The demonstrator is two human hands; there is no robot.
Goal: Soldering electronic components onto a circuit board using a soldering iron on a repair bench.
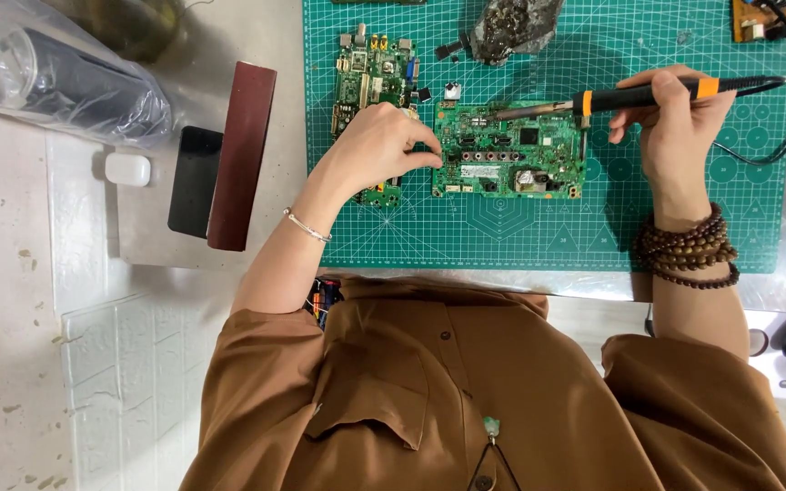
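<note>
Left hand (382, 145) pinching the circuit board's (508, 151) nine-o'clock edge steadies it best while the right hand (675, 123), fingers closed around the soldering iron (634, 95), keeps the tip level.

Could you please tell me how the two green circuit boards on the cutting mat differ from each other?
The right board lies wide, side to side; the left board runs lengthwise, away from the person. The left hand pinches the right board's edge and covers part of the left board. The soldering iron in the right hand points at the right board, not the left one. Both lie flat on the green mat.
</note>
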